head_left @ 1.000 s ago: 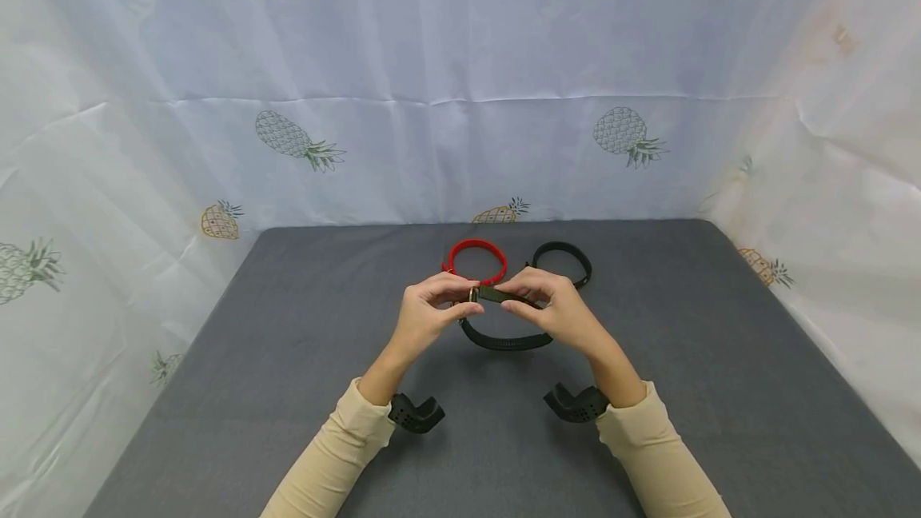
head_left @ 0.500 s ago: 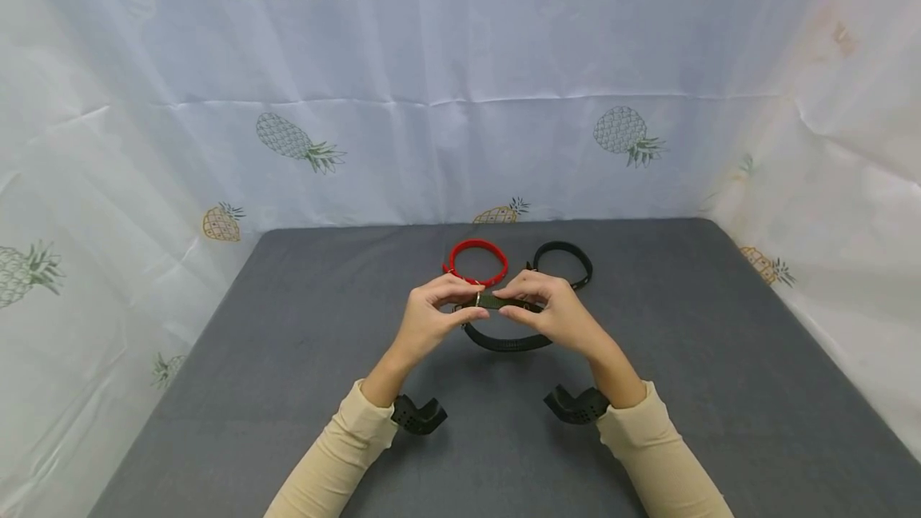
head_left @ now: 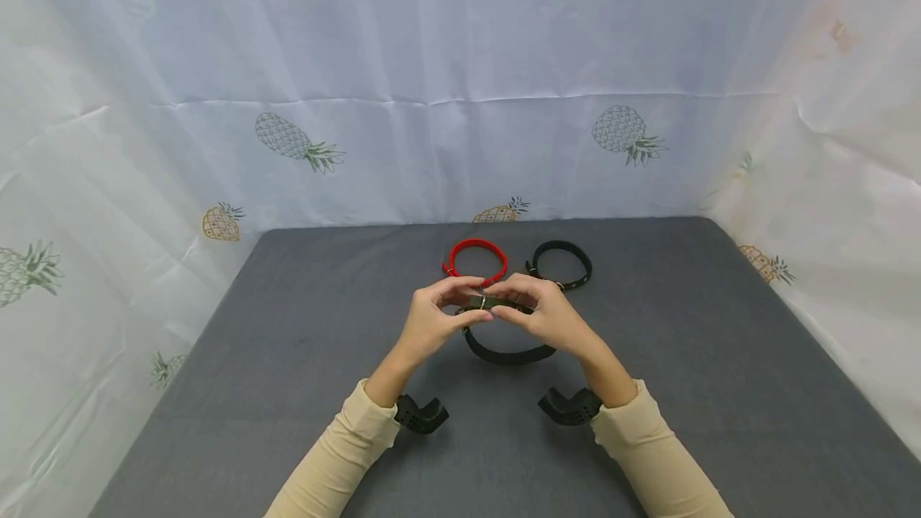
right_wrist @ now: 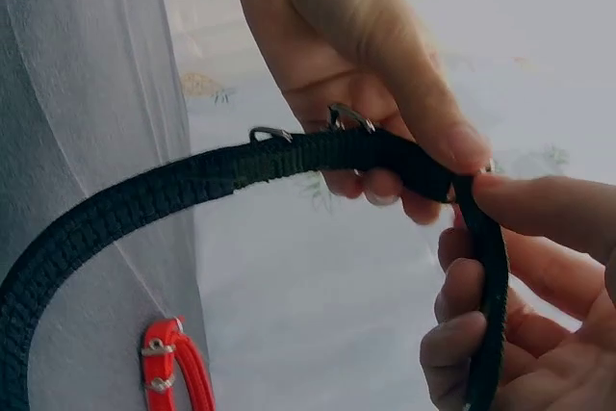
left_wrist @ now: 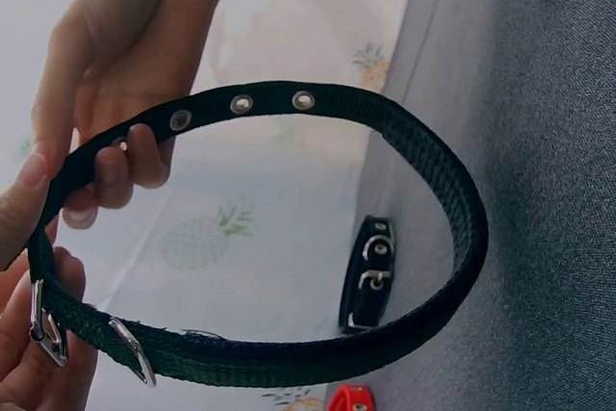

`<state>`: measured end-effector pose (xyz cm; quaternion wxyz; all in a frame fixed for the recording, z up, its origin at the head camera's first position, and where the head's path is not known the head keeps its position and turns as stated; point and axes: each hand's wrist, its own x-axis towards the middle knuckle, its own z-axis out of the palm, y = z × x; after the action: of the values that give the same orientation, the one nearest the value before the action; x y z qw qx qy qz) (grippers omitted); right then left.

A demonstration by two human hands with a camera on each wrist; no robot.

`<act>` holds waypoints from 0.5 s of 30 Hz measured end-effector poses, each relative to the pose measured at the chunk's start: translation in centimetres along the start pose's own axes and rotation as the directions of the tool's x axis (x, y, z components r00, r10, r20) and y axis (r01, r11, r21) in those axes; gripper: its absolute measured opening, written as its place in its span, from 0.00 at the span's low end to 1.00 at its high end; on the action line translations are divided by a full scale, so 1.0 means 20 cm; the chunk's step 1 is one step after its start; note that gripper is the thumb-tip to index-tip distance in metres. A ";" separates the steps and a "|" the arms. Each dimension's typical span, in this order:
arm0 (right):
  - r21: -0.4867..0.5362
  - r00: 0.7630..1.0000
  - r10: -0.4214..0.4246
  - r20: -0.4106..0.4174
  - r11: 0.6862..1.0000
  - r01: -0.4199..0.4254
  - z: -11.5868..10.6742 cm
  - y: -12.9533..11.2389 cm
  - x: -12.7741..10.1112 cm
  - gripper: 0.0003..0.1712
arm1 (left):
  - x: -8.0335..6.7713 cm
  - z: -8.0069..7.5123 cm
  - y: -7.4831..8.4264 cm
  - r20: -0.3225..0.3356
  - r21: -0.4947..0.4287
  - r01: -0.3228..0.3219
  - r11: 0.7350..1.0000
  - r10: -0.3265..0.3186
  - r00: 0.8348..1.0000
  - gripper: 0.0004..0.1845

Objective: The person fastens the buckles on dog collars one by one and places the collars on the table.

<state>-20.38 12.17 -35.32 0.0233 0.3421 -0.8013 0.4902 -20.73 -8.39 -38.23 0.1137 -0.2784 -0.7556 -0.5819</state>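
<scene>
A dark green pet collar (head_left: 509,357) is held up in a loop between my two hands. My left hand (head_left: 429,314) pinches its buckle end, thumb in front. My right hand (head_left: 550,312) grips the eyelet end, the fingertips of both hands nearly meeting. In the left wrist view, several metal eyelets run along the strap below the right hand, and the buckle (left_wrist: 46,324) and D-ring (left_wrist: 133,351) sit near the left hand. The right wrist view shows the strap end (right_wrist: 489,305) running down across the right fingers; both thumbs press where the two ends meet.
Beyond my hands, a red collar (head_left: 477,243) lies looped on the grey table (head_left: 324,390), with a black collar (head_left: 589,264) to its right. A pineapple-print white curtain (head_left: 460,158) stands behind and along the sides. Each wrist wears a black mount (head_left: 423,416).
The right hand has moved left, towards the left hand, which has shifted slightly right. The strap end sits further left at the buckle, and the collar's lower curve hangs a little lower.
</scene>
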 end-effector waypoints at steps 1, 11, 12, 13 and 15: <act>0.018 1.000 0.012 0.009 1.000 -0.012 0.01 0.00 0.00 0.16 | 0.00 0.00 0.00 -0.006 0.005 -0.002 1.000 0.002 1.000 0.24; 0.124 0.998 0.060 0.027 0.990 -0.063 0.06 0.00 0.01 0.16 | -0.01 0.02 0.01 -0.007 0.055 -0.023 0.998 0.023 1.000 0.23; 0.116 0.998 0.060 0.013 0.991 -0.061 0.06 0.00 0.01 0.15 | -0.01 0.02 0.00 -0.002 0.062 -0.027 0.998 0.028 1.000 0.23; 0.107 0.998 0.058 -0.001 0.993 -0.057 0.07 0.00 0.01 0.14 | -0.01 0.02 0.01 0.004 0.067 -0.031 0.997 0.031 1.000 0.24; 0.093 0.998 0.056 -0.022 0.994 -0.054 0.07 0.00 0.01 0.12 | -0.01 0.02 0.01 0.025 0.067 -0.035 0.997 0.034 0.999 0.24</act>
<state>-20.11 11.02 -35.97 0.0039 0.3145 -0.7866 0.5313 -20.41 -8.05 -38.27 0.1240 -0.2944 -0.7713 -0.5505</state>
